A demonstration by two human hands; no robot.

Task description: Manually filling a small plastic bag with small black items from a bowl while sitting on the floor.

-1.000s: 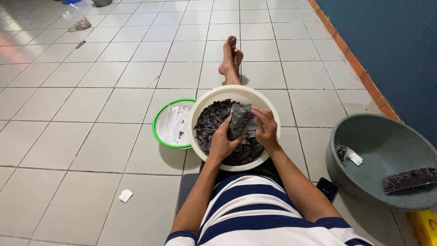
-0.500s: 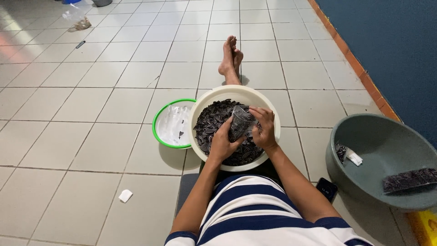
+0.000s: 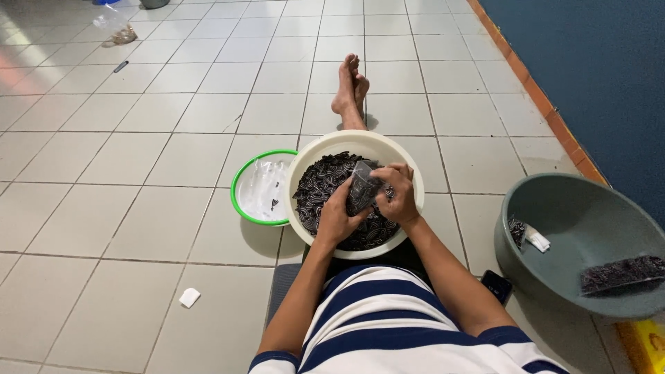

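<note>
I sit on a tiled floor with a cream plastic bowl (image 3: pixel 409 170) on my lap, full of small dark pieces with pale streaks (image 3: pixel 320 187). Both hands are over the bowl. My left hand (image 3: pixel 337 218) and my right hand (image 3: pixel 397 195) together grip a small clear plastic bag (image 3: pixel 361 187) partly filled with the dark pieces. The bag is held upright between the hands, just above the pile.
A green-rimmed bowl (image 3: pixel 239 180) with empty clear bags stands left of the cream bowl. A large grey basin (image 3: pixel 554 201) at right holds filled dark packets. A phone (image 3: pixel 497 284) lies by my right side. My bare feet (image 3: pixel 350 86) stretch ahead. A blue wall runs along the right.
The hands have closed in a little around the bag and lowered it slightly toward the pile. The bowls have not moved.
</note>
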